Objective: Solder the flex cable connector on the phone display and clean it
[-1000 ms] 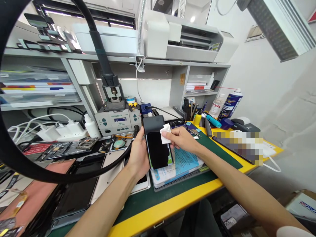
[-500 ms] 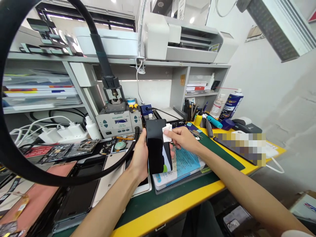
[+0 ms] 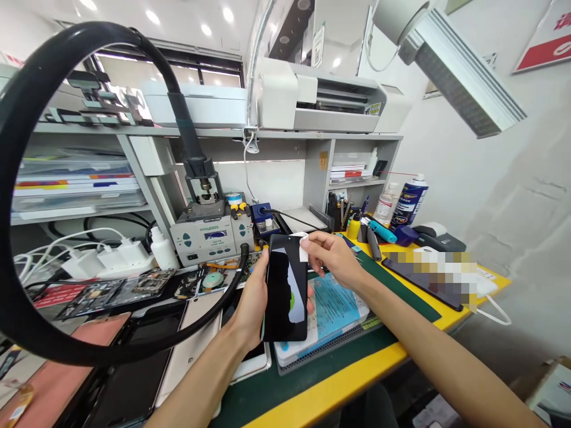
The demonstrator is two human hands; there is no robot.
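The dark phone [image 3: 279, 297], its screen up, is held over the left side of the blue-and-white box [image 3: 341, 303]. The left hand [image 3: 250, 303] cradles it, thumb along one long edge and fingertips curling round the other from beneath. The right hand [image 3: 332, 258] pinches a white tissue [image 3: 304, 249] between thumb and fingers, pressed to the phone's top corner. That corner is the part being worked; the lower screen lies uncovered, and how much of it is finished cannot be told. Left of the box lies a white-framed phone [image 3: 254, 364]; beyond it and to the left stands the grey control unit [image 3: 214, 241]; beyond it and to the right, a blue spray can [image 3: 408, 204].
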